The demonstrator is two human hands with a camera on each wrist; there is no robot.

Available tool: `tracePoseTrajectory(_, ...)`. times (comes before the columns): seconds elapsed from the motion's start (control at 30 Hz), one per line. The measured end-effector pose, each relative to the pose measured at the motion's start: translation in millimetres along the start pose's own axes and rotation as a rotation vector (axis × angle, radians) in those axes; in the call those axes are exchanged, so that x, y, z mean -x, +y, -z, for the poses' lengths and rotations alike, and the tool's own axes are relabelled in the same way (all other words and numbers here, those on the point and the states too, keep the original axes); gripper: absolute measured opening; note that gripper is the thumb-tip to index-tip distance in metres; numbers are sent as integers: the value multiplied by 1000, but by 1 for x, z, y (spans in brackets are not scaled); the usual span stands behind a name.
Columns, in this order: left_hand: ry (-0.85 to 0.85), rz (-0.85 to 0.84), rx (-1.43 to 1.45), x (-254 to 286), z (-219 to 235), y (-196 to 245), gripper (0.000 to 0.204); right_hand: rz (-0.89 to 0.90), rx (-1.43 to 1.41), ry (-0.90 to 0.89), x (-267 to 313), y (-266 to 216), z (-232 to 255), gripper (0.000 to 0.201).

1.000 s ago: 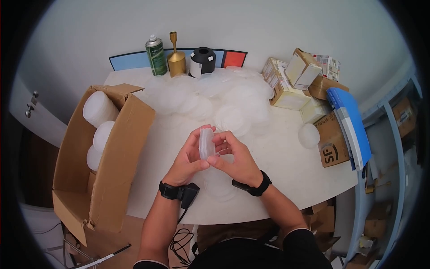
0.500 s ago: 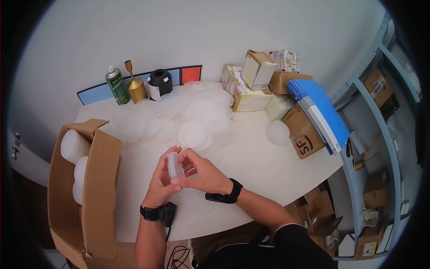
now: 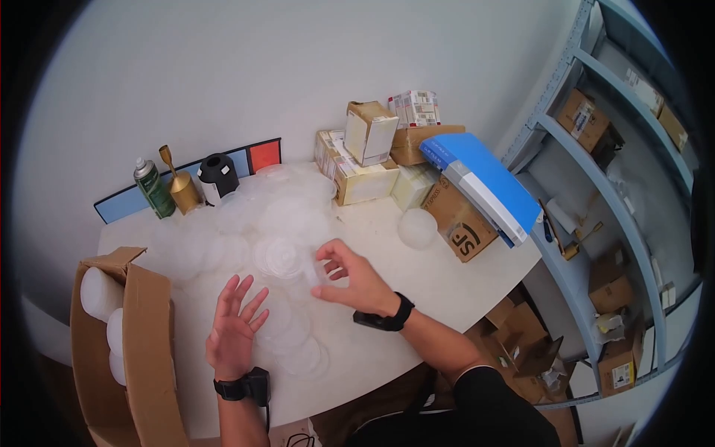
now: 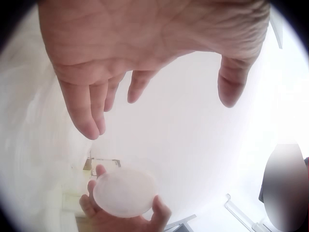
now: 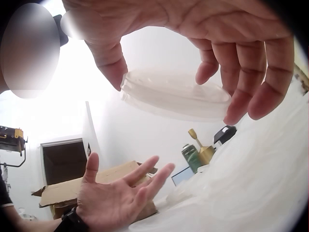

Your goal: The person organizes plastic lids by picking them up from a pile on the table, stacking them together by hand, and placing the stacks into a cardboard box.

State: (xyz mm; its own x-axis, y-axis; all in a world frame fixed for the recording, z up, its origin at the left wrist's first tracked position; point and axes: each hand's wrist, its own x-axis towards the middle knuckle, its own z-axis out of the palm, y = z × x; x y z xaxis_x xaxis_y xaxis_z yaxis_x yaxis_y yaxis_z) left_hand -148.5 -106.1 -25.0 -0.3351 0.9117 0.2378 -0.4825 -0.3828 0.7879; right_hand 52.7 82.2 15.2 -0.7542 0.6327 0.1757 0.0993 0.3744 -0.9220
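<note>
My right hand (image 3: 356,284) grips a short stack of translucent round plastic lids (image 5: 169,94) by its edges, thumb on one side and fingertips on the other. In the left wrist view the same stack (image 4: 126,192) shows its flat round face. Apart from it, my left hand (image 3: 234,335) is raised with fingers spread and nothing in them. Under and beyond the hands, many more lids (image 3: 275,257) lie heaped across the white table (image 3: 402,298). Some overlapping lids (image 3: 302,357) lie nearer the table's front edge.
An open cardboard box (image 3: 149,350) with stacks of lids (image 3: 100,293) stands at the left. Along the back are a green spray can (image 3: 154,190), a gold candlestick-like piece (image 3: 182,190) and a black cylinder (image 3: 217,179). Boxes (image 3: 365,179) and a blue binder (image 3: 488,179) stand right.
My left hand has let go of the lid stack and moved away leftward, opening its fingers. The right hand keeps the stack. The head view has turned to the right.
</note>
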Motion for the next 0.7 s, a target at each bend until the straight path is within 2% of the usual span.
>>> tracePoseTrajectory(0.13,98,-117,156,3,17,2,95,-156,284,302,4,22,94,59)
tracePoseTrajectory(0.2,154,-126,138,3,21,-1,94,-175,474,448,6,34,141,59)
tracePoseTrajectory(0.27,178,-120,103,4,22,-3,94,-258,604,514,8,36,174,61)
tracePoseTrajectory(0.37,152,-90,43,2,19,-2,94,-312,829,529,10,31,192,62)
tracePoseTrajectory(0.4,140,-81,38,2,18,-1,95,-267,886,525,9,40,197,62)
tracePoseTrajectory(0.53,154,-75,21,4,17,1,95,-416,992,410,2,37,191,62)
tracePoseTrajectory(0.7,177,-65,41,4,20,2,93,-439,1090,362,-6,47,189,63)
